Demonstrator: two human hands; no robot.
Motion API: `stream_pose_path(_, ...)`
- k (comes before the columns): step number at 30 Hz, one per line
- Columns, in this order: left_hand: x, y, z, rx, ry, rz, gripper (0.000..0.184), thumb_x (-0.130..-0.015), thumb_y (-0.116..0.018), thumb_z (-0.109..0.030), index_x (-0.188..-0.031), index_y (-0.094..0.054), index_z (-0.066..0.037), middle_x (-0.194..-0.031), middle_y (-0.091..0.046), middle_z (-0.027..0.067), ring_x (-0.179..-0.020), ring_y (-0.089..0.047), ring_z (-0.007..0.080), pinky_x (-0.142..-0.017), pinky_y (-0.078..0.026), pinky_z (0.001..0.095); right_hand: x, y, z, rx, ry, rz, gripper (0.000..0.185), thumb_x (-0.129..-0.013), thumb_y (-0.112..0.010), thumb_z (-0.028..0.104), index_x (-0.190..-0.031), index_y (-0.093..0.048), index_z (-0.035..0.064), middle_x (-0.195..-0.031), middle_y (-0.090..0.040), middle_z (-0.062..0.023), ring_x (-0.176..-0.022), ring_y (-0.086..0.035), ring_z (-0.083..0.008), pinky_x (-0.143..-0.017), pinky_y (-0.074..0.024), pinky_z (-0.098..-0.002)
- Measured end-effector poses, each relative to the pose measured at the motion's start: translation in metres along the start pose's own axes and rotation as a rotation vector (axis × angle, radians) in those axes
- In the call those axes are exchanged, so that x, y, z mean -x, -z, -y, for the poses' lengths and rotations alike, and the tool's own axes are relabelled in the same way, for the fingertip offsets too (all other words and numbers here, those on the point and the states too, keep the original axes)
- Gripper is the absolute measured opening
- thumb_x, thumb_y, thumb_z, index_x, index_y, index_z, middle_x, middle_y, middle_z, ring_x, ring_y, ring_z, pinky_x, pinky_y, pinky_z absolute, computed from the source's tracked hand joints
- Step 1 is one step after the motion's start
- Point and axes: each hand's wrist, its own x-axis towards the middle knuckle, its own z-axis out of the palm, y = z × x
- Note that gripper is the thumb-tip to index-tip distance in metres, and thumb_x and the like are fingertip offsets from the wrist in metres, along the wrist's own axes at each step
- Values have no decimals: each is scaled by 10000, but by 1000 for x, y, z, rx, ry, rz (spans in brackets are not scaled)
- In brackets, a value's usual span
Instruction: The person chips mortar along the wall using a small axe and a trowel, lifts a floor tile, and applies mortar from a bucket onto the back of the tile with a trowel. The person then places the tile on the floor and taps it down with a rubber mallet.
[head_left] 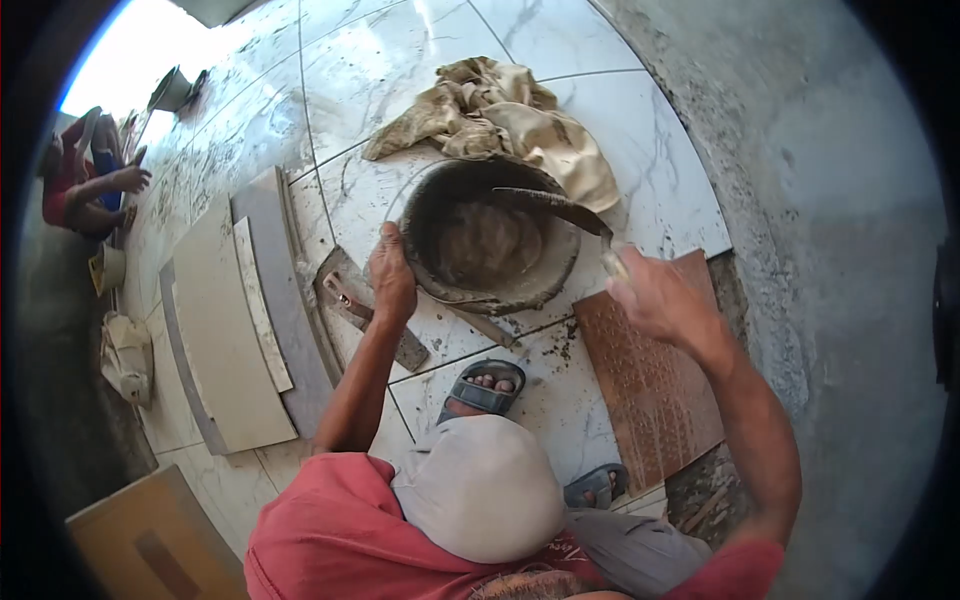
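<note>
My left hand (392,270) is closed on the left rim of a round, dark, mud-crusted bucket (424,240). Wet grey-brown mortar (490,243) lies inside it. In my right hand (655,295) is the handle of a trowel. The trowel's long blade (550,203), coated in mortar, reaches across the right side of the bucket's mouth. Beside my left forearm a flat, mortar-stained hand tool (365,315) rests on the floor. A crumpled, dirty sack (530,125) lies just behind the bucket.
Several cut tile pieces (215,330) are stacked on the left. A brown tile with a textured back (655,385) lies right, beside a rough concrete strip. A cardboard box (155,535) stands lower left. Another person (90,185) sits at the far left near a bucket (173,90).
</note>
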Motion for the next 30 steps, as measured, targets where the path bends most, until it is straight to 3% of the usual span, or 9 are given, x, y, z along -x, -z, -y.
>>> stream_pose_path(1,-3,4,6,-40,-35,-1,522,-1006,-391,-428,-1109,-619,30,-996,-646,71,-854,-558,123,-786,-460,273,-19,9,11,14,11,10,416,-912,-508,236,-1191,-463,-70,-892,-615,-280,-887,-606,-444,-770,-488,-480)
stream_pose_path(6,-10,25,31,-54,55,-25,525,-1005,-385,-441,-1029,-635,21,-906,-628,46,-797,-518,106,-748,-451,277,-88,38,42,84,-116,392,323,-918,-455,221,-955,-510,-95,-576,-575,-176,-421,-582,-285,-390,-471,-387)
stream_pose_path(7,-7,21,25,59,54,-19,552,-1003,-378,-456,-1049,-633,30,-898,-632,49,-799,-516,117,-765,-443,281,-92,48,63,159,-89,379,340,-839,-449,172,-690,-618,-83,-612,-603,-246,-571,-617,-366,-578,-505,-434)
stream_pose_path(11,-7,25,23,7,-28,-31,577,-1002,-371,-462,-1119,-617,47,-941,-642,59,-830,-528,126,-785,-443,282,-117,65,84,363,-183,567,323,-809,-448,151,-771,-636,-108,-644,-631,-194,-578,-645,-263,-499,-512,-393)
stream_pose_path(13,-6,27,21,-190,-62,-10,592,-1007,-354,-458,-1200,-579,55,-1023,-643,72,-904,-543,133,-831,-440,279,-120,61,88,400,-185,573,330,-841,-459,169,-744,-627,-99,-612,-622,-183,-553,-640,-275,-513,-517,-403)
stream_pose_path(18,12,0,-7,-118,-54,20,584,-1009,-346,-451,-1229,-566,43,-1063,-635,63,-947,-537,125,-862,-426,259,-135,51,122,446,-285,579,310,-851,-487,158,-746,-638,-92,-654,-651,-170,-604,-656,-287,-590,-531,-406)
stream_pose_path(20,13,-3,-10,-156,-53,30,588,-1006,-351,-455,-1228,-566,45,-1065,-634,58,-945,-535,117,-855,-426,251,-140,28,123,602,132,516,259,-816,-502,122,-761,-660,-75,-729,-677,-162,-699,-675,-282,-630,-537,-398)
stream_pose_path(24,13,-4,-12,-163,-29,38,586,-1006,-354,-452,-1222,-567,49,-1070,-634,58,-948,-536,114,-855,-428,248,-112,-10,157,536,208,270,163,-780,-552,59,-771,-703,-1,-828,-694,-144,-790,-688,-279,-695,-556,-378)
stream_pose_path(30,4,5,2,-113,-65,40,568,-1009,-356,-438,-1210,-573,47,-1054,-634,58,-946,-534,117,-861,-427,252,-57,-54,137,717,272,241,283,-857,-502,82,-1098,-602,-29,-845,-653,-168,-748,-685,-256,-593,-559,-337)
